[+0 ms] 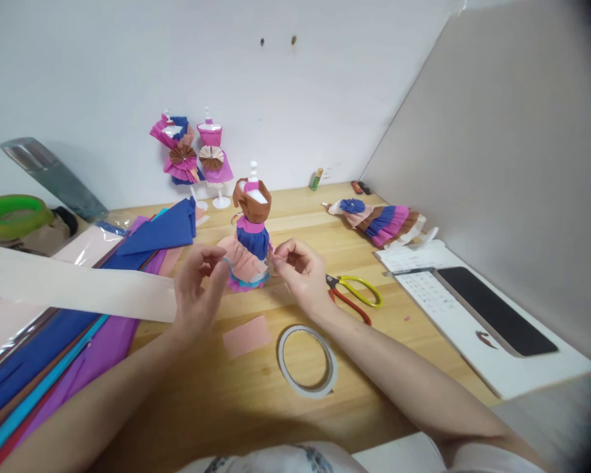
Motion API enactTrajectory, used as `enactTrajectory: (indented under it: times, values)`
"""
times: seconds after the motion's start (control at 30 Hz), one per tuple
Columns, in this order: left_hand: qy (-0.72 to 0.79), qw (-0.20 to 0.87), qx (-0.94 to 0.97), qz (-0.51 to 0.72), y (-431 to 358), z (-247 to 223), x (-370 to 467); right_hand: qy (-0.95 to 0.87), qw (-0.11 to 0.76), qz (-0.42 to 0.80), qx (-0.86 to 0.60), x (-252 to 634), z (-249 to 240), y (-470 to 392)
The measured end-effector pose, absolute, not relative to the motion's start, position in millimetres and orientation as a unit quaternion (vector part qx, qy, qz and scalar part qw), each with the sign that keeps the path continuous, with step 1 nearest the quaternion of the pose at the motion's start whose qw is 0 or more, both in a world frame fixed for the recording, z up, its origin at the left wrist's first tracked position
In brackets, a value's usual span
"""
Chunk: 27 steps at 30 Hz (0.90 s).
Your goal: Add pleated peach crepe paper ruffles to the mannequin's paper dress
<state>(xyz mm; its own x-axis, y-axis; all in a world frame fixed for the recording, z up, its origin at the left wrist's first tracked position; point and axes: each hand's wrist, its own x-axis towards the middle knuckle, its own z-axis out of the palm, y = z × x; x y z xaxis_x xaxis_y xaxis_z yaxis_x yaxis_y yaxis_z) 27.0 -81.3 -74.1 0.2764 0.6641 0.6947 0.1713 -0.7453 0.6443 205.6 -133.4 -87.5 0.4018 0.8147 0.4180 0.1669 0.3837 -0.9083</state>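
I have the small dressed mannequin (253, 242) standing upright on the tabletop (398, 374), near the middle of my head view and between both hands. It wears a brown bodice (251, 209), a pink waist, a blue layer and, lower down, a peach layer (242, 259) over turquoise and purple edging. My right hand (303, 272) is at the skirt's right side, thumb and fingers pinched narrow on what looks like the edge of that peach layer. My left hand (199, 289) is at the skirt's left side, its fingers curled with a gap behind the tips — from here I cannot tell whether they grip the paper or only touch it.

Nearer to me, a peach rectangle (247, 337) lies flat just beside a tape roll (331, 371). The cutters (331, 282), with one yellow and one red handle, lie to the right of my right wrist. On my left I see a long white strip (79, 282) across a pile of coloured paper (79, 335) — its end reaches my left wrist. Against the wall stand two more dressed mannequins (214, 157); another dressed figure (387, 222) lies tilted on the right, near a white board (465, 348).
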Motion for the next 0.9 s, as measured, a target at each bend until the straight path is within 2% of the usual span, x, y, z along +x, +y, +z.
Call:
enactTrajectory:
  times: [0.13, 0.2, 0.63, 0.9]
  values:
    - [0.177, 0.031, 0.834, 0.522, -65.9, -63.5, 29.0, -0.504, 0.663, 0.222, -0.508, 206.3, -86.7, -132.6]
    - [0.108, -0.022, 0.867, 0.486, -59.6, -56.5, 31.0, -0.511, 0.661, 0.212, -0.506, 206.6, -86.2, -132.9]
    - [0.082, -0.197, 0.968, 0.131, -59.3, -10.0, 43.1, -0.514, 0.656, 0.231, -0.502, 207.8, -86.6, -133.3]
    - [0.067, -0.231, 0.964, 0.113, -63.8, -7.3, 47.0, -0.475, 0.68, 0.279, -0.484, 208.7, -87.7, -132.5]
